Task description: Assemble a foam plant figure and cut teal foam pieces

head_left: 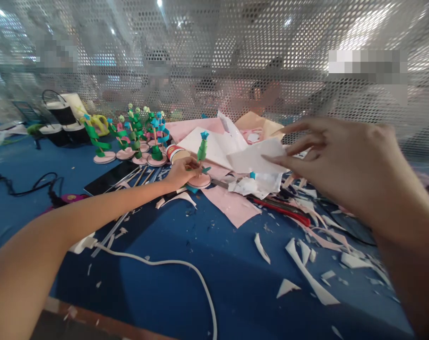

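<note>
My left hand (182,174) is closed around the lower part of a small paper flower (202,148) with a green stem and blue top. Its round pink base (201,182) sits beneath my fingers. Over on the right, my right hand (342,160) pinches a white sheet of paper (255,156) between thumb and fingers, lifted above a heap of paper. Below that sheet lie a crumpled white scrap (244,186) and a pink paper piece (232,206).
Several finished paper flowers (136,137) on pink discs stand back left, near a dark phone (110,178). A red-handled cutter (288,210) lies among paper scraps (310,274). A white cable (165,261) crosses the blue table; a perforated metal screen (218,61) stands behind.
</note>
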A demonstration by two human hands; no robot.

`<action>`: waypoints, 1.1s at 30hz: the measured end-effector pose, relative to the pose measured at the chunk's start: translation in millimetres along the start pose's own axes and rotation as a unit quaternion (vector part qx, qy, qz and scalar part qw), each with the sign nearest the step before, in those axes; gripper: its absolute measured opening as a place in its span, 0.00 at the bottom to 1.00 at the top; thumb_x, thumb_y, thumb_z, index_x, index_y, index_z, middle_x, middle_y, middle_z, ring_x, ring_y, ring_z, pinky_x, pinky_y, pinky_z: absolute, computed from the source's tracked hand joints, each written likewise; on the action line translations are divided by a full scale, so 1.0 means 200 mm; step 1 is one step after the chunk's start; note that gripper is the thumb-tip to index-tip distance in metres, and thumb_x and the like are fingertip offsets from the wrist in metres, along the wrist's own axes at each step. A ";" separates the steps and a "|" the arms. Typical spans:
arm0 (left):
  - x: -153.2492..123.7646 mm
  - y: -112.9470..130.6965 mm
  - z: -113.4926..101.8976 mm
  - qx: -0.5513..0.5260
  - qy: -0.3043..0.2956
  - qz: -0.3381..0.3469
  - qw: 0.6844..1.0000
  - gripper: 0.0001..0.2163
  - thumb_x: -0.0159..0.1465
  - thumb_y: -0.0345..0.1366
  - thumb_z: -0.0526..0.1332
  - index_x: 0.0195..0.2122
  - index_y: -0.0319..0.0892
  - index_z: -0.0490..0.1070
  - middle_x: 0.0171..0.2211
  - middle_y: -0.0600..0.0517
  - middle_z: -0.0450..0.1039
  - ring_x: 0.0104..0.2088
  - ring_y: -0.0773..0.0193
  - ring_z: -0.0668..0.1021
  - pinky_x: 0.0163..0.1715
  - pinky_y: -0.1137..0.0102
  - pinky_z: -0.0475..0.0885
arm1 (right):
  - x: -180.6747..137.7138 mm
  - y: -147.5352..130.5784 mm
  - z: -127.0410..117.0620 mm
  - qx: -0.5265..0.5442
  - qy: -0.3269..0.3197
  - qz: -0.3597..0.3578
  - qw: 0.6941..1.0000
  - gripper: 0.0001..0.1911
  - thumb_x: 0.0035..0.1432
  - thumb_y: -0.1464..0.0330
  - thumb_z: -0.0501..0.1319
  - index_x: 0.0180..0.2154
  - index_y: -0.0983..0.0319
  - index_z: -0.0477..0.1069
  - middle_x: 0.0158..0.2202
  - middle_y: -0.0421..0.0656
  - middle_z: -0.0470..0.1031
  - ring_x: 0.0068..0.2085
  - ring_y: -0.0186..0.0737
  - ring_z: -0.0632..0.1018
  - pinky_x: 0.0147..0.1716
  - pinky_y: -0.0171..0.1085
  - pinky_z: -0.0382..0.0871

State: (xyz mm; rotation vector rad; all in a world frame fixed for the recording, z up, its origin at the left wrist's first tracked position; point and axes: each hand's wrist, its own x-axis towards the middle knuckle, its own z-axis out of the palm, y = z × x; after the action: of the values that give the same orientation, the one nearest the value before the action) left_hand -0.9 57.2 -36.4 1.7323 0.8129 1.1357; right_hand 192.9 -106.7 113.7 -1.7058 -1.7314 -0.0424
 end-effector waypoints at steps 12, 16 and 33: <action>0.00 0.00 0.00 0.016 0.008 -0.006 1.000 0.08 0.49 0.34 0.65 0.27 0.38 0.68 0.25 0.53 0.73 0.27 0.68 0.75 0.33 0.70 0.71 | -0.01 -0.02 0.02 0.096 -0.132 0.009 0.987 0.21 0.40 0.55 0.66 0.37 0.57 0.72 0.24 0.40 0.76 0.20 0.40 0.74 0.21 0.41 0.68; 0.00 0.00 0.00 0.005 0.005 -0.002 1.000 0.09 0.48 0.36 0.65 0.28 0.38 0.68 0.26 0.53 0.73 0.28 0.68 0.76 0.34 0.70 0.71 | 0.00 -0.02 0.02 0.009 -0.072 0.019 0.997 0.18 0.43 0.60 0.65 0.38 0.58 0.73 0.25 0.41 0.76 0.24 0.43 0.77 0.27 0.43 0.69; 0.01 -0.02 -0.01 0.018 -0.001 0.020 1.000 0.09 0.49 0.36 0.65 0.28 0.39 0.69 0.25 0.53 0.74 0.28 0.67 0.76 0.33 0.71 0.71 | -0.03 -0.05 0.03 0.102 -0.151 0.006 0.983 0.22 0.40 0.57 0.67 0.39 0.57 0.73 0.22 0.39 0.75 0.18 0.38 0.73 0.20 0.39 0.67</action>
State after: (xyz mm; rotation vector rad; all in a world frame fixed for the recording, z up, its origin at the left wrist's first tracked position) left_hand -2.7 60.5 -38.9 1.7865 0.8053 1.1528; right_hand 181.0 -111.2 110.7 -1.6327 -1.8683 0.4056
